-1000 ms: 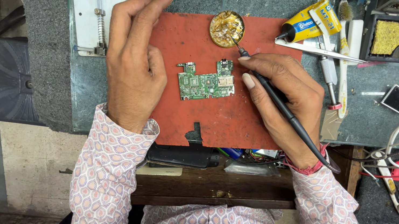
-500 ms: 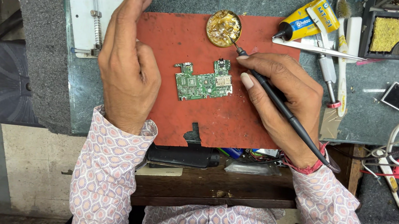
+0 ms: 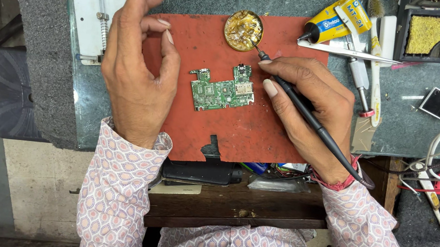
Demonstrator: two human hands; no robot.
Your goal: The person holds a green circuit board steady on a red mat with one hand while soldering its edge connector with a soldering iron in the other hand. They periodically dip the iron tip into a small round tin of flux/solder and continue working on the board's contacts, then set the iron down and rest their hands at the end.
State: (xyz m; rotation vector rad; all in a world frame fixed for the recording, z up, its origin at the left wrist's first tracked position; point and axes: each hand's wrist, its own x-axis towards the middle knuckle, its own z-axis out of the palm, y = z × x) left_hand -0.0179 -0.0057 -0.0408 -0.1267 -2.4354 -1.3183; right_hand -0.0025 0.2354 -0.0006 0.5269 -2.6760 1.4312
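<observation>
On red mat (image 3: pixel 265 137): right hand (image 3: pixel 310 106) grips soldering iron (image 3: pixel 316 125), tip at brass tin (image 3: pixel 243 30); left hand (image 3: pixel 139 70) empty, lifted beside circuit board (image 3: pixel 222 89).

At frame centre, the right hand (image 3: pixel 310 106) is touching a soldering iron (image 3: pixel 311 118) to a round brass tin (image 3: pixel 243 30) above a green circuit board (image 3: pixel 222 89).

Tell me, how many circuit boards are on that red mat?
1: a green circuit board lies mid-mat, between the left hand and the right hand, which holds the iron. Others may hide under the hands.
</observation>
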